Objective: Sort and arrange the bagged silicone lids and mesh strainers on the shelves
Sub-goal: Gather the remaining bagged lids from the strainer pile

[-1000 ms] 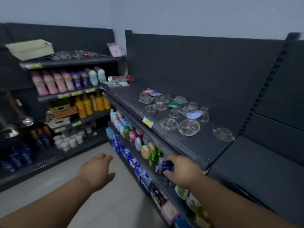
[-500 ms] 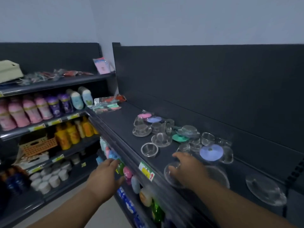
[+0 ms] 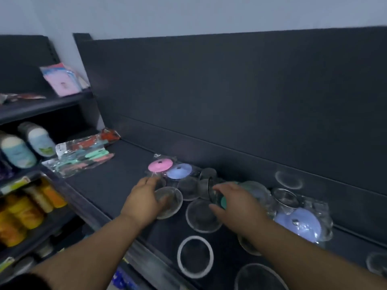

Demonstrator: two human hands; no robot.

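Bagged silicone lids and mesh strainers lie scattered on the dark shelf (image 3: pixel 117 181). My left hand (image 3: pixel 144 200) closes on the left rim of a clear lid (image 3: pixel 170 203). My right hand (image 3: pixel 237 209) grips a teal lid (image 3: pixel 223 203) beside a small mesh strainer (image 3: pixel 206 188). Behind them sit a pink lid (image 3: pixel 160 165) and a lavender lid (image 3: pixel 179 171). Right of my right arm lies a larger lavender lid (image 3: pixel 299 223), with another strainer (image 3: pixel 285 198) just behind it. A clear lid (image 3: pixel 202 216) and a white-rimmed lid (image 3: pixel 195 256) lie nearer the front edge.
Bagged coloured utensils (image 3: pixel 83 156) lie at the shelf's left end. The dark back panel (image 3: pixel 230 101) rises behind the lids. On the left rack stand pink packets (image 3: pixel 62 80), pale bottles (image 3: pixel 18 151) and orange bottles (image 3: pixel 25 210). More clear lids sit at the lower right (image 3: pixel 259 277).
I have stepped closer to the shelf. My left hand rose from below the shelf edge onto the clear lid, and my right hand moved back from a front lid to the teal one.
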